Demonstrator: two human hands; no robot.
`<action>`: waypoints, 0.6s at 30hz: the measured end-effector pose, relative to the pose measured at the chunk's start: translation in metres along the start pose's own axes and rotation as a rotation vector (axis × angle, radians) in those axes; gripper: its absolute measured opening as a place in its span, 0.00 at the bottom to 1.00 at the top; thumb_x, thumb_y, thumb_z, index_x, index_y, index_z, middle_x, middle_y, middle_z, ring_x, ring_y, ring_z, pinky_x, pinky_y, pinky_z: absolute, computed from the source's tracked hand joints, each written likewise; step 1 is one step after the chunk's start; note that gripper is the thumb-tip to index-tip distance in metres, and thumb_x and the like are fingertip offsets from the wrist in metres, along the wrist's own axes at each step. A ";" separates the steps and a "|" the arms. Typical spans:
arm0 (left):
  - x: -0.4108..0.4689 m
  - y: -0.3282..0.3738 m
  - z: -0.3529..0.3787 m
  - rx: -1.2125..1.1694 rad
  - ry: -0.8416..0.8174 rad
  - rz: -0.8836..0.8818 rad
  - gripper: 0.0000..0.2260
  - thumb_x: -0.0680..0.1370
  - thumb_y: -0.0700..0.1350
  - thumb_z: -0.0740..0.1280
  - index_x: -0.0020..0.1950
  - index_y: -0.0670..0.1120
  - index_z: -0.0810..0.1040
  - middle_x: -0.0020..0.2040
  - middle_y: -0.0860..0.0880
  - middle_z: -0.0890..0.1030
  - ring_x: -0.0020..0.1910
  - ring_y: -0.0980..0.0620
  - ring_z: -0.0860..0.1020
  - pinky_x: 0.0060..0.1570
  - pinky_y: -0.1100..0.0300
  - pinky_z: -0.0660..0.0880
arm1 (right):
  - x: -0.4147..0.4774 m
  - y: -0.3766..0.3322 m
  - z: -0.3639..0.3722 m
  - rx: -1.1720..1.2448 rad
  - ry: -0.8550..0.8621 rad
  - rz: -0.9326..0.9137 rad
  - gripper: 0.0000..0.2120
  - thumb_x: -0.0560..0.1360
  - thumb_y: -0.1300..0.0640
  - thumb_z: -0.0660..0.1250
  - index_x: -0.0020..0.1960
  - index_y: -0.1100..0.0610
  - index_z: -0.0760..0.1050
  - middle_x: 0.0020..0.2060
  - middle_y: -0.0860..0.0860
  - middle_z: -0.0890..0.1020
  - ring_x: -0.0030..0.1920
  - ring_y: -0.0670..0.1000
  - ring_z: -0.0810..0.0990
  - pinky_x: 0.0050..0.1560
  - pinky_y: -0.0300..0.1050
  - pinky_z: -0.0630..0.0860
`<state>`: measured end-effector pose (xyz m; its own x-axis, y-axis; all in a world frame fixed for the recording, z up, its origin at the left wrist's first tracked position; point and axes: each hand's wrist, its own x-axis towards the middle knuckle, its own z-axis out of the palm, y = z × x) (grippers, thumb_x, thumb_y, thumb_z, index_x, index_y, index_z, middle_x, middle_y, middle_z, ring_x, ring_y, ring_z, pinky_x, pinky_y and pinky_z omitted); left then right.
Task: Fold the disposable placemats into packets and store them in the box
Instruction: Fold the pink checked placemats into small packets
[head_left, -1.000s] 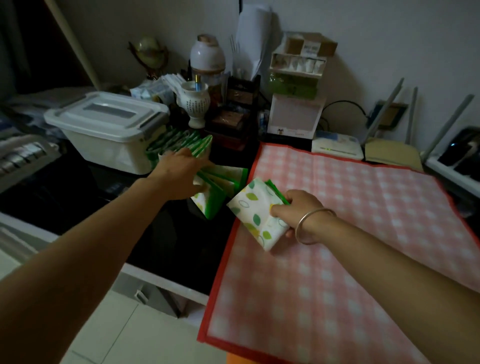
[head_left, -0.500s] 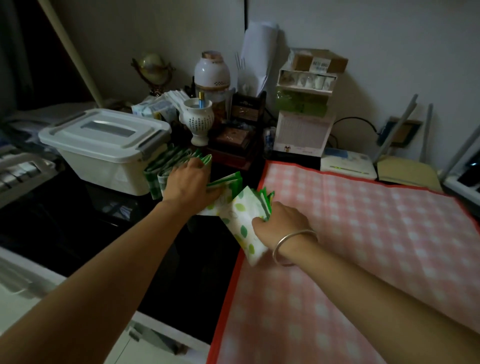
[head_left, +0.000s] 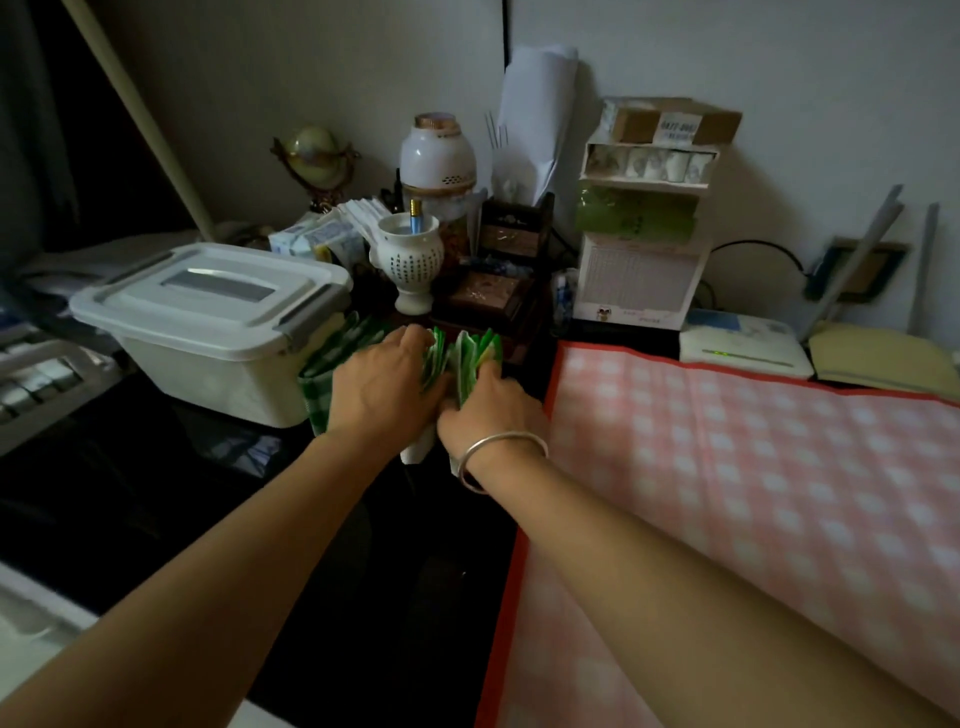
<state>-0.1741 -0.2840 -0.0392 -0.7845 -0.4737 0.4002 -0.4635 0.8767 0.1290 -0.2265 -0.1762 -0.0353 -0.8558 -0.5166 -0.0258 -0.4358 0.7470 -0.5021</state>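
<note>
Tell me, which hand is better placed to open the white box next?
Probably the left hand: both hold packets, but it is nearest the closed box; the right hand is farther off.

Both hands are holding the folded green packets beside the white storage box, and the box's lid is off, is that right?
No. The head view shows the lid on the white storage box, closed. The rest holds: the left hand and right hand hold the folded green packets beside it.
</note>
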 end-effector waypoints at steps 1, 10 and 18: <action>0.001 -0.008 -0.002 -0.036 0.012 -0.002 0.17 0.77 0.59 0.64 0.61 0.50 0.74 0.54 0.49 0.80 0.49 0.44 0.80 0.39 0.54 0.73 | 0.001 -0.002 0.002 -0.014 -0.003 -0.046 0.29 0.76 0.44 0.60 0.72 0.56 0.60 0.62 0.56 0.73 0.60 0.62 0.75 0.51 0.50 0.71; -0.005 -0.052 -0.004 -0.291 0.024 -0.014 0.10 0.79 0.44 0.65 0.58 0.48 0.81 0.52 0.44 0.82 0.56 0.44 0.76 0.50 0.52 0.74 | 0.021 -0.025 0.026 0.464 -0.199 0.118 0.17 0.80 0.42 0.51 0.62 0.52 0.62 0.59 0.56 0.76 0.56 0.60 0.77 0.56 0.53 0.72; -0.016 -0.054 -0.002 -0.232 -0.047 0.089 0.27 0.76 0.65 0.55 0.72 0.56 0.68 0.63 0.51 0.78 0.66 0.48 0.71 0.54 0.52 0.74 | 0.042 -0.034 0.034 0.469 -0.226 0.258 0.19 0.80 0.46 0.55 0.69 0.52 0.63 0.62 0.57 0.75 0.60 0.61 0.75 0.53 0.52 0.70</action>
<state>-0.1357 -0.3232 -0.0504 -0.8387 -0.3927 0.3773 -0.2892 0.9083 0.3023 -0.2377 -0.2374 -0.0490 -0.8147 -0.4576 -0.3562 -0.0070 0.6219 -0.7830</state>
